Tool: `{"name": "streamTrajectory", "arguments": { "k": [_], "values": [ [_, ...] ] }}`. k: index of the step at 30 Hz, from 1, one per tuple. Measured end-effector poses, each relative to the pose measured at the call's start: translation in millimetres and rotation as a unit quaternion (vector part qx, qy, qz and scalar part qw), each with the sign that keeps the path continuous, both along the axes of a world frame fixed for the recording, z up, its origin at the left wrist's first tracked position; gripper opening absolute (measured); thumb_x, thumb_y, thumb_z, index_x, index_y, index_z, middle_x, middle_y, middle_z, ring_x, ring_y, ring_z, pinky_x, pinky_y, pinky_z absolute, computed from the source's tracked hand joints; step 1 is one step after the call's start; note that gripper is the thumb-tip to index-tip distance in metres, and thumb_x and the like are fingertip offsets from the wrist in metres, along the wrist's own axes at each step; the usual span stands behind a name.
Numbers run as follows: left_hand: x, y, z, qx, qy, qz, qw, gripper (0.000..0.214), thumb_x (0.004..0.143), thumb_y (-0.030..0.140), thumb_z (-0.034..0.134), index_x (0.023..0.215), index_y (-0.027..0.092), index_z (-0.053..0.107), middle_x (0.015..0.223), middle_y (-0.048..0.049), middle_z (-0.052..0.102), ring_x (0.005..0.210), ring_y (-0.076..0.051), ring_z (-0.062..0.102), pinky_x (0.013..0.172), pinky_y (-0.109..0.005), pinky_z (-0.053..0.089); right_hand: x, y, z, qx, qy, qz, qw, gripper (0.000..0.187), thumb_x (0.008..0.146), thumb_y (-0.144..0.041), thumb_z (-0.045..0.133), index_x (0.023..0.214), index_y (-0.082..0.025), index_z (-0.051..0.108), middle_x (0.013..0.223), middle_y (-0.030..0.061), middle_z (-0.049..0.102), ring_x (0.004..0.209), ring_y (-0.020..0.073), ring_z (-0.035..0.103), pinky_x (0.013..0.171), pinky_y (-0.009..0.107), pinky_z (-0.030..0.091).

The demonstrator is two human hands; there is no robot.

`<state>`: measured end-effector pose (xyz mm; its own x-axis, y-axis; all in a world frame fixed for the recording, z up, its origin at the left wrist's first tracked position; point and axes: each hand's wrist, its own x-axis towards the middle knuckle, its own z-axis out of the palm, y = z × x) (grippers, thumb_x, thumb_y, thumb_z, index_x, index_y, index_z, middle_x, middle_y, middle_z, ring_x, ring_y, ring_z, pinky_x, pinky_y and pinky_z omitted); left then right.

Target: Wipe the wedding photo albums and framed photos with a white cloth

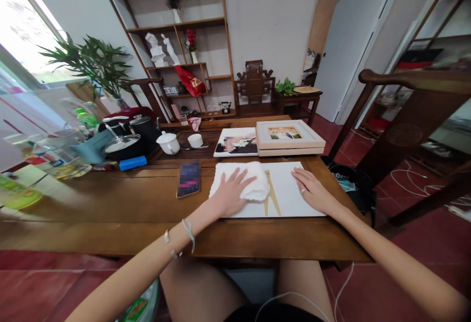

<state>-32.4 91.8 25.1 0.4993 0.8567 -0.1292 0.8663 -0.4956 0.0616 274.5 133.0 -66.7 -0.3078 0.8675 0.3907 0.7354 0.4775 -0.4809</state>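
Note:
A white flat board [290,189], seemingly a frame's back with a wooden stand strip [271,197], lies on the wooden table [110,199] in front of me. My left hand [231,192] presses flat on a folded white cloth [257,185] that rests on the board's left half, fingers spread. Its wrist wears bracelets. My right hand [312,189] lies flat and open on the board's right part, a ring on one finger.
A phone [189,178] lies left of the board. Behind it are a photo print [237,141], stacked picture frames [289,137], a white teapot [168,142], a cup [195,140], black pots [123,145]. A wooden chair [412,116] stands right; cables cross the floor.

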Motion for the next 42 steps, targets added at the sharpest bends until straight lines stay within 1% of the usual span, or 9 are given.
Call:
{"name": "streamTrajectory", "arguments": {
  "k": [5, 8, 11, 18, 23, 28, 33, 37, 42],
  "values": [
    [0, -60, -1.2, -0.011, 0.002, -0.007, 1.0, 0.087, 0.076, 0.017, 0.056, 0.151, 0.034, 0.017, 0.162, -0.0038, 0.007, 0.148, -0.033, 0.001, 0.113, -0.066, 0.011, 0, 1, -1.7, 0.002, 0.006, 0.0, 1.0, 0.045, 0.095, -0.032, 0.033, 0.131, -0.019, 0.056, 0.142, 0.0125, 0.05, 0.137, 0.0278, 0.037, 0.115, 0.053, 0.029],
    [-4, -66, 0.1, -0.018, -0.004, -0.014, 1.0, 0.086, 0.076, 0.017, 0.056, 0.151, 0.036, 0.018, 0.162, -0.0027, 0.01, 0.148, -0.032, 0.004, 0.114, -0.065, 0.013, 1, 1, -1.5, 0.0, 0.004, 0.001, 1.0, 0.045, 0.095, -0.033, 0.033, 0.131, -0.019, 0.056, 0.142, 0.0123, 0.05, 0.137, 0.0278, 0.037, 0.115, 0.054, 0.03],
    [-10, -44, 2.4, -0.015, -0.017, -0.018, 1.0, 0.08, 0.08, 0.021, 0.055, 0.15, 0.036, 0.02, 0.161, -0.0023, 0.013, 0.148, -0.031, 0.008, 0.114, -0.063, 0.016, 1, 1, -1.5, 0.0, 0.004, 0.0, 1.0, 0.045, 0.094, -0.032, 0.034, 0.131, -0.019, 0.056, 0.142, 0.0126, 0.05, 0.137, 0.028, 0.037, 0.115, 0.054, 0.029],
    [-19, 47, -4.8, 0.023, -0.032, -0.033, 0.999, 0.068, 0.088, 0.029, 0.047, 0.15, 0.033, 0.021, 0.161, -0.0046, 0.016, 0.148, -0.028, 0.011, 0.112, -0.062, 0.019, 1, 1, -2.5, 0.009, 0.011, 0.001, 1.0, 0.044, 0.094, -0.031, 0.035, 0.131, -0.022, 0.056, 0.141, 0.0113, 0.052, 0.136, 0.0283, 0.039, 0.114, 0.056, 0.029],
    [-21, 66, -11.0, 0.038, -0.022, -0.023, 0.999, 0.067, 0.089, 0.029, 0.045, 0.151, 0.034, 0.018, 0.161, -0.0034, 0.016, 0.148, -0.028, 0.01, 0.112, -0.061, 0.019, 1, 1, -1.4, 0.007, 0.006, 0.002, 1.0, 0.044, 0.094, -0.031, 0.034, 0.13, -0.019, 0.056, 0.141, 0.013, 0.051, 0.136, 0.0282, 0.038, 0.115, 0.055, 0.029],
    [-25, 35, -8.5, 0.035, -0.015, -0.04, 0.998, 0.072, 0.087, 0.025, 0.049, 0.151, 0.034, 0.017, 0.162, -0.0032, 0.011, 0.148, -0.027, 0.006, 0.113, -0.059, 0.019, 1, 1, -1.2, -0.001, 0.008, 0.001, 1.0, 0.045, 0.094, -0.033, 0.034, 0.13, -0.017, 0.056, 0.142, 0.0142, 0.05, 0.136, 0.0283, 0.038, 0.115, 0.053, 0.029],
    [-18, -23, -4.6, 0.031, 0.006, -0.06, 0.998, 0.081, 0.08, 0.023, 0.055, 0.152, 0.034, 0.017, 0.162, -0.0039, 0.007, 0.148, -0.031, 0.004, 0.114, -0.062, 0.015, 1, 1, -0.7, 0.003, 0.006, 0.005, 1.0, 0.044, 0.094, -0.032, 0.034, 0.131, -0.021, 0.056, 0.141, 0.0114, 0.051, 0.136, 0.0285, 0.039, 0.114, 0.055, 0.03],
    [-10, -65, -11.1, 0.03, 0.019, -0.068, 0.997, 0.093, 0.075, 0.023, 0.06, 0.153, 0.033, 0.01, 0.162, -0.0071, 0.003, 0.147, -0.036, 0.0, 0.112, -0.067, 0.012, 1, 1, -0.6, 0.005, 0.01, 0.006, 1.0, 0.044, 0.094, -0.032, 0.035, 0.131, -0.022, 0.056, 0.141, 0.0109, 0.052, 0.136, 0.0285, 0.039, 0.114, 0.056, 0.03],
    [-6, -76, -19.0, 0.047, 0.027, -0.061, 0.997, 0.097, 0.074, 0.026, 0.062, 0.154, 0.031, 0.006, 0.161, -0.0103, 0.001, 0.146, -0.04, 0.0, 0.11, -0.069, 0.013, 2, 2, -1.8, 0.005, 0.011, 0.006, 1.0, 0.044, 0.094, -0.033, 0.035, 0.131, -0.024, 0.056, 0.141, 0.0098, 0.052, 0.136, 0.0287, 0.039, 0.114, 0.056, 0.03]
  ]
}}
